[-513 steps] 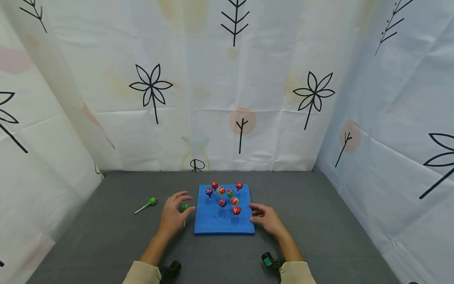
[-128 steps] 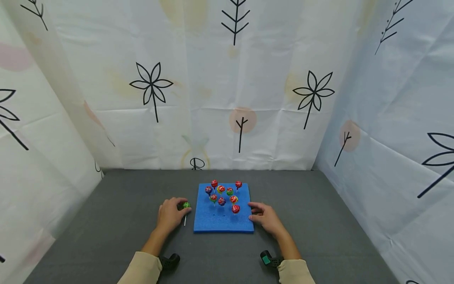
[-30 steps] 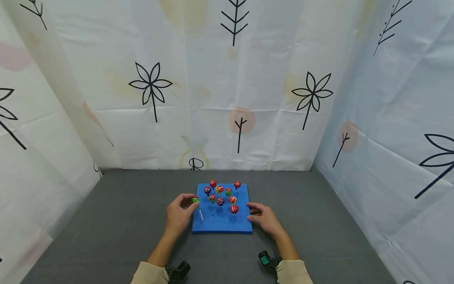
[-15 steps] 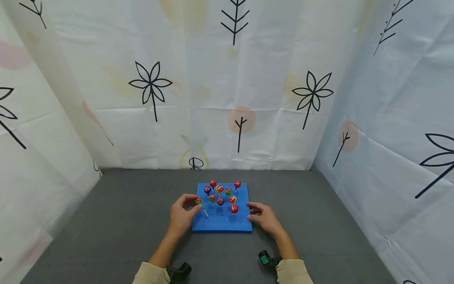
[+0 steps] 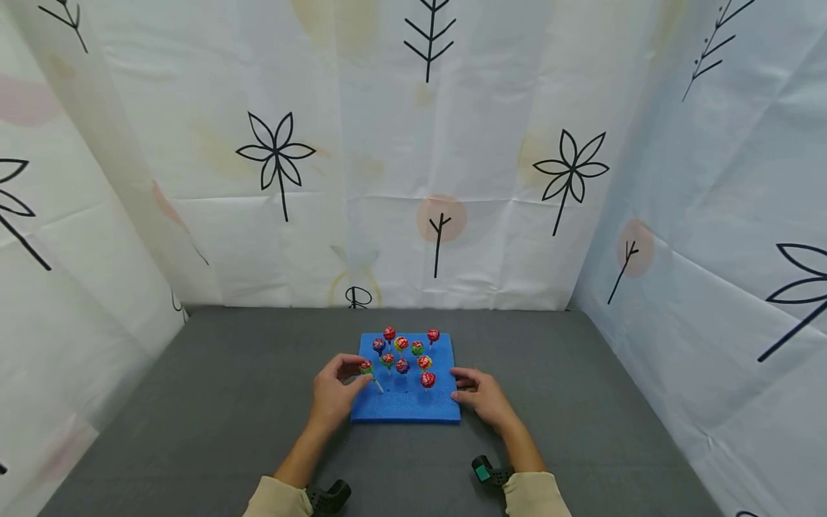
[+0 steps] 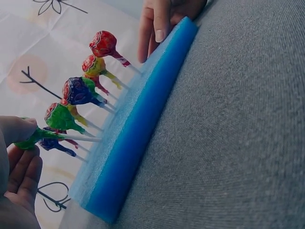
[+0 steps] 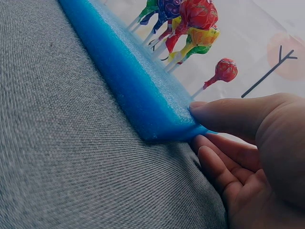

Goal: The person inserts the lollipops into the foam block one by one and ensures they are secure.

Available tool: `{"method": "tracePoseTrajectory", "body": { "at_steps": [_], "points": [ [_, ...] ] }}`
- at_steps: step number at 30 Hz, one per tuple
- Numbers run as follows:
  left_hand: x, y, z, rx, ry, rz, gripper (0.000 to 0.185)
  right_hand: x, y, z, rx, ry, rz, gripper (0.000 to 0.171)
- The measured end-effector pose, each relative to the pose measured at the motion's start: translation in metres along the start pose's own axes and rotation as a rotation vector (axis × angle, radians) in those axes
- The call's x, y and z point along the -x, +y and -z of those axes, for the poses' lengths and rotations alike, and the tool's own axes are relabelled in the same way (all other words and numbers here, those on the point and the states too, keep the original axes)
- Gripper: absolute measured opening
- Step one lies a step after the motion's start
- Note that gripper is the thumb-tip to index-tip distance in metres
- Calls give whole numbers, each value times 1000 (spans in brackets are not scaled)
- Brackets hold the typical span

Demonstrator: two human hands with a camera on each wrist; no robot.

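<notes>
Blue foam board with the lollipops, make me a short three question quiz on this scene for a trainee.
1. True or false: the left hand pinches a green wrapped lollipop on a white stick.
2. What does the right hand touch? A. a lollipop; B. the edge of the flat blue foam board; C. the patterned white curtain.
3. Fill in: the board lies on a ____ fabric surface.

Key: 1 true; 2 B; 3 grey.
</notes>
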State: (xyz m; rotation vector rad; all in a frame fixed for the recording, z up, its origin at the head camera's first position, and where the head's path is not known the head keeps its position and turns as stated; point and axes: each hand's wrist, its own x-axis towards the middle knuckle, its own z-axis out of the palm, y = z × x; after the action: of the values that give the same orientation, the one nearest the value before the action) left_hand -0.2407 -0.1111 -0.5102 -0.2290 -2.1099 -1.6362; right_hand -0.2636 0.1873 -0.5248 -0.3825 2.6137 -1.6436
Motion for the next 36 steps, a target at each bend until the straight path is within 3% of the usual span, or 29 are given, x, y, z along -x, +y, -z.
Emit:
{"method": "tracePoseTrajectory", "body": {
  "at_steps": [12,24,31,36],
  "points": [
    [4,0,-6,-16,9,9,25,2,-3,0,-2,1,-6,42],
    [2,2,-10,-109,-20,-108,26,1,-2,0,-7,4,-4,42],
    [-1,1,-12,-166,-29,-231,28,2,-2,-1,-2,6,-8,42],
    [-1,2,-13,-203,-51,-242,28,2,-3,0,-6,6,-11,42]
  ]
}}
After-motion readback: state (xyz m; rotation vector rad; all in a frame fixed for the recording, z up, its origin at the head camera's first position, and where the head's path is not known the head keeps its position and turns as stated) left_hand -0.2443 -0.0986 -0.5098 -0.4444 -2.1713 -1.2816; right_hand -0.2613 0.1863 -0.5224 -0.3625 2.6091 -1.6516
